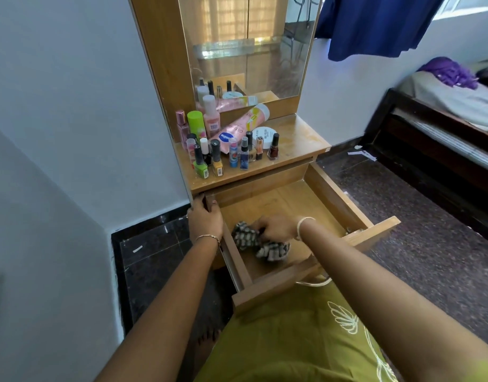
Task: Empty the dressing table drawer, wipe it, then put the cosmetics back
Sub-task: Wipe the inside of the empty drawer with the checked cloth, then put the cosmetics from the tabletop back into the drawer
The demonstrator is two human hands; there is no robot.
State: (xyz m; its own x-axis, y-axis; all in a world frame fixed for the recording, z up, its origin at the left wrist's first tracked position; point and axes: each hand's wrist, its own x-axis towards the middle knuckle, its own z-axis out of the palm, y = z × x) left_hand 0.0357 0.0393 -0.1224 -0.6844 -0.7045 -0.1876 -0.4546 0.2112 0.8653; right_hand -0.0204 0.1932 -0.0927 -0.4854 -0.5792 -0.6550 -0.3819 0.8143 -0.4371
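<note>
The wooden drawer [328, 194] of the dressing table is pulled fully out, holding nothing but a cloth. My right hand [276, 227] presses a black-and-white checked cloth [260, 245] onto the drawer floor near its front left. My left hand [204, 216] grips the drawer's left side wall where it meets the table. The cosmetics [226, 144] stand crowded on the left of the table top [298, 139]: several nail polish bottles, a green-capped can, a pink lotion tube lying down and a white round tub.
A mirror [248, 45] rises behind the table top. White walls close in at the left. A dark wooden bed [441, 128] with purple cloth stands at the right across speckled floor. A blue curtain [375, 23] hangs above. My green dress is below the drawer.
</note>
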